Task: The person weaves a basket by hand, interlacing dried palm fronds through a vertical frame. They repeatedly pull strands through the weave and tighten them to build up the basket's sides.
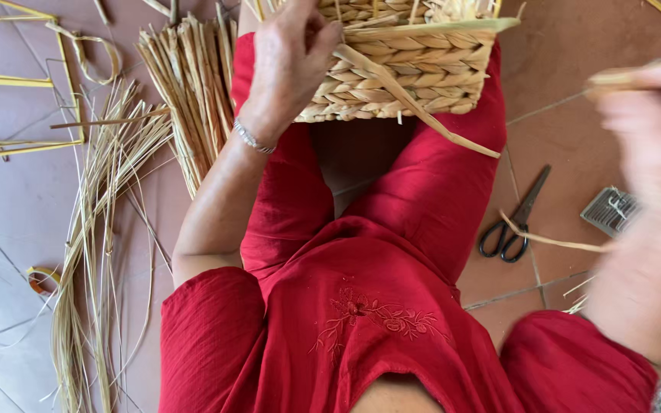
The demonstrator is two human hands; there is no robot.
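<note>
Terracotta floor tiles are surrounding a seated weaver whose left hand (288,57) is clamping the woven straw basket (403,73) steady on the knees while the blurred right hand (652,141), closed, is drawing a straw strand (422,115) taut beside it.

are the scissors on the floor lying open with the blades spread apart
No, the black-handled scissors lie on the tiled floor with blades together, beside the person's right knee.
</note>
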